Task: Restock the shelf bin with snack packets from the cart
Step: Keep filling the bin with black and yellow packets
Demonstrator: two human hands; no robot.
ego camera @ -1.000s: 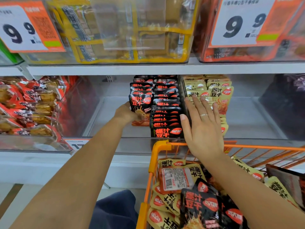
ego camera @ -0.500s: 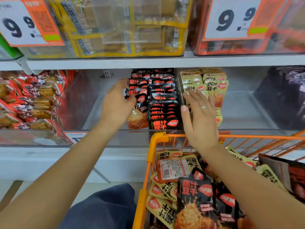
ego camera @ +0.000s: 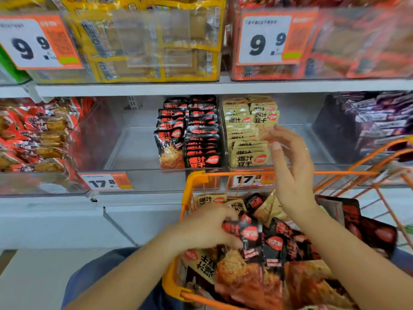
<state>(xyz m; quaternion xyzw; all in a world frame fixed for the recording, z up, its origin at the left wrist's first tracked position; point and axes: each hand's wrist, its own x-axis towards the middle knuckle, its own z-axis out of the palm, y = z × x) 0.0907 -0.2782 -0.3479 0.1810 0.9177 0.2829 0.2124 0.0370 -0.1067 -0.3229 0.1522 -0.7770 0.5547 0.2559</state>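
Down from the shelf bin (ego camera: 143, 151) has come the left hand (ego camera: 202, 229); it is now in the orange cart (ego camera: 194, 182), where its curled fingers hold a black packet (ego camera: 248, 233) on top of the pile. Up and to the right has gone the right hand (ego camera: 290, 173), now in front of the tan packets (ego camera: 248, 139). Its fingers are loosely bent and a little apart, and the tips are at one tan packet; I cannot tell if they pinch it. Black packets (ego camera: 201, 142) stand in rows in the bin, just left of the tan ones. More black and tan packets lie mixed in the cart. White and orange price tags (ego camera: 107, 181) sit on the shelf edge.
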